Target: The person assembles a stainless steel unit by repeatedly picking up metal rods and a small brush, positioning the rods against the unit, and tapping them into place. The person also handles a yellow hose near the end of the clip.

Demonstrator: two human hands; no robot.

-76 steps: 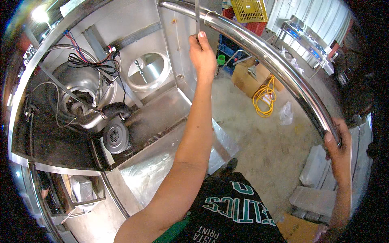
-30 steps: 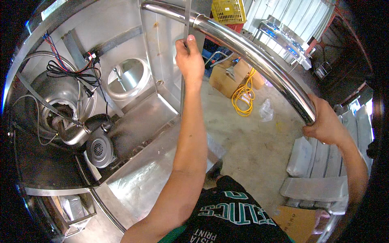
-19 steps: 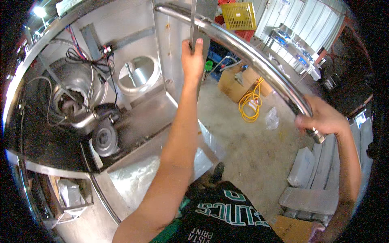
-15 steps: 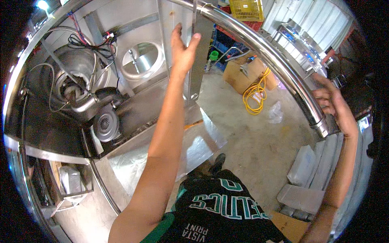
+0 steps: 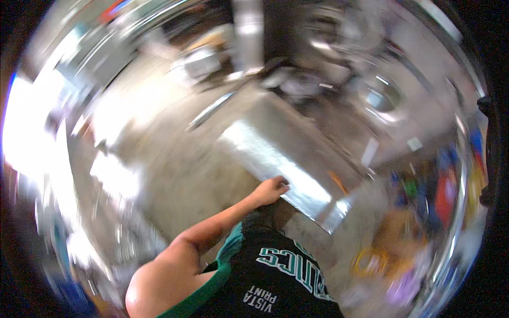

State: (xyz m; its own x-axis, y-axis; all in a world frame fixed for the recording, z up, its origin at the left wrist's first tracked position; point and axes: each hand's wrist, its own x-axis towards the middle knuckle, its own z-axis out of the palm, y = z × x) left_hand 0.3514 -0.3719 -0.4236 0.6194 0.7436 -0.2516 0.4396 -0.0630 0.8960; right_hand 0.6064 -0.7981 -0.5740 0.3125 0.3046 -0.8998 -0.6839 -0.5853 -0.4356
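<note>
My left hand [image 5: 270, 191] is in front of my body, its fingers curled in and partly smeared by motion. Whatever it may hold is too small or hidden to make out. In the picture it overlaps the near edge of a shiny silver sheet [image 5: 289, 153], and I cannot tell whether they touch. An orange strip [image 5: 338, 182] rests near the sheet's right end. My right hand is out of view.
Beyond the sheet stands a large metal housing with a round opening [image 5: 380, 98] and a blurred motor-like part [image 5: 301, 85]. A metal tube [image 5: 212, 110] shows over the floor. At right are a cardboard box [image 5: 397, 228] and a yellow coiled cord [image 5: 369, 261].
My view has swung left, so the housing now appears further right. The left hand came down from the upright metal panel to body height. My right hand, earlier beside the curved tube, has left view.
</note>
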